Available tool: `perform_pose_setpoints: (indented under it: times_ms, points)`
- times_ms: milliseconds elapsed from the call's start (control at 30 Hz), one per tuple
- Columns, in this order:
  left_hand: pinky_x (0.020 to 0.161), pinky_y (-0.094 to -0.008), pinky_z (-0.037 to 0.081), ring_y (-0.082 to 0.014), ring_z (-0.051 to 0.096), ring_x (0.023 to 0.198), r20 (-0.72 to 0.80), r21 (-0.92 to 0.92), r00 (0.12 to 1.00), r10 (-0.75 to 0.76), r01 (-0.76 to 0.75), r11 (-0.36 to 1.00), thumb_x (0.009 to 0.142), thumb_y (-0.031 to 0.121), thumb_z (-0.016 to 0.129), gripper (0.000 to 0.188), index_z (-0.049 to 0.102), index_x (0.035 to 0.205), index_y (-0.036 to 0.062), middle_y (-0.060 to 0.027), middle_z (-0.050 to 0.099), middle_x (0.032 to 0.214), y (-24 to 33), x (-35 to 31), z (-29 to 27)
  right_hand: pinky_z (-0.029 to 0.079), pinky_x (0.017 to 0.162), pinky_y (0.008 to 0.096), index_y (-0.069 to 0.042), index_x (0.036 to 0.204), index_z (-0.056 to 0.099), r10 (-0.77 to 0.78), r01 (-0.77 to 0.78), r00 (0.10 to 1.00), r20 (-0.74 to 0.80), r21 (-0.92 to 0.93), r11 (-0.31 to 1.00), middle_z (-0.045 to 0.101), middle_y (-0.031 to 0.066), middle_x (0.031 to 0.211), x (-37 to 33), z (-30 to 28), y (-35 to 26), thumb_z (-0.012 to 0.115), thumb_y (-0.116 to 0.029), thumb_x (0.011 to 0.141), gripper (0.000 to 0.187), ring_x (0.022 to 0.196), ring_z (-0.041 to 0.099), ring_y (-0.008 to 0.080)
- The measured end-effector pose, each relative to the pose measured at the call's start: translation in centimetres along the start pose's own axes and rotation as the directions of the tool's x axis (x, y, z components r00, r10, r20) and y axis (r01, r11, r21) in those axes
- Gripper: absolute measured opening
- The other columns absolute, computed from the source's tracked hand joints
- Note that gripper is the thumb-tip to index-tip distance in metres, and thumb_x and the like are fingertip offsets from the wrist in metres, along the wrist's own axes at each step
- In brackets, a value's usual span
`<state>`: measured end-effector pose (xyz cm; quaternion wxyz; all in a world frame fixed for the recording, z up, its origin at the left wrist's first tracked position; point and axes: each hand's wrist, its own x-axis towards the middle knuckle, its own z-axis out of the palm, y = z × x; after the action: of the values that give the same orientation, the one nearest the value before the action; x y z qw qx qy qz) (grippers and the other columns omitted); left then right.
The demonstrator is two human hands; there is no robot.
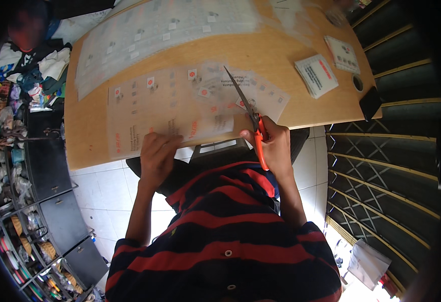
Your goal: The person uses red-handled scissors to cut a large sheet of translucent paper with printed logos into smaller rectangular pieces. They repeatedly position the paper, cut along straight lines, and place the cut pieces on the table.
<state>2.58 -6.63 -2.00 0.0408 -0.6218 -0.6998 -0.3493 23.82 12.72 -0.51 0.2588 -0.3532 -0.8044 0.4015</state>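
Note:
My right hand [276, 148] grips a pair of scissors [259, 143] by their orange handles. Their long dark blades point away and a little to the left, over the printed sheets, and look closed or nearly so. At the table's near edge my left hand [158, 155] has its fingers bent together on the edge of a translucent printed sheet [145, 110]. Red and dark print and small square marks cover this sheet. Under the blades, more printed pieces [270, 95] overlap it at an angle.
Large translucent sheets [155, 30] are spread along the far side of the wooden table [260, 55]. Two stacks of cut printed pieces, a nearer stack [316, 75] and a farther stack [342, 54], lie right, near a dark phone [370, 103]. Cluttered shelves [14, 201] stand left; a folding metal gate [381, 161] stands right.

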Motion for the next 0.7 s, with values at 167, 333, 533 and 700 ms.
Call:
perform_pose_setpoints:
  times_ms: [167,333,533,700]
  points:
    - [0.075,-0.0300,0.047,-0.0197,0.062,0.077,-0.322,-0.094,0.870,-0.374,0.363,0.927,0.089,-0.002,0.061,0.009,0.065,0.098,-0.0004,-0.0106,0.067,0.093,-1.1,-2.4,-0.5,0.033,0.049,0.0274,0.003,0.093,0.067,0.025,-0.025,0.999,0.023,0.027,0.999,0.036,0.0024,0.055,-0.1,-0.4,-0.1,0.080,-0.037,0.078,0.044,0.056,0.030,0.0121]
    - [0.080,-0.0273,0.047,-0.0128,0.059,0.086,-0.518,-0.466,0.476,-0.711,0.539,0.701,0.097,0.006,0.057,0.013,0.059,0.107,-0.0018,-0.0076,0.065,0.095,-2.3,-3.0,-1.6,0.034,0.050,0.0276,0.004,0.093,0.067,0.030,-0.030,1.000,0.004,0.099,0.995,0.038,0.0014,0.056,-0.6,-0.2,0.3,0.079,-0.034,0.080,0.042,0.056,0.033,0.0102]
    - [0.084,-0.0311,0.049,-0.0188,0.063,0.090,-0.610,-0.149,0.651,-0.452,0.466,0.872,0.095,0.004,0.058,0.012,0.060,0.105,-0.0018,-0.0119,0.066,0.100,-1.4,-2.5,-0.6,0.041,0.051,0.0299,0.004,0.082,0.060,0.125,-0.122,0.991,-0.056,0.056,0.991,0.046,0.0064,0.056,-0.3,-1.2,0.3,0.079,-0.030,0.080,0.040,0.052,0.039,0.0146]
    - [0.086,-0.0373,0.051,-0.0289,0.066,0.093,-0.274,-0.137,0.950,-0.149,0.115,0.984,0.085,-0.001,0.065,0.016,0.066,0.100,0.0010,-0.0162,0.068,0.103,3.2,2.4,3.3,0.040,0.053,0.0289,0.006,0.084,0.064,0.238,-0.244,0.969,0.064,0.114,0.963,0.049,0.0055,0.057,0.7,-1.1,1.6,0.074,-0.036,0.085,0.043,0.055,0.041,0.0114]
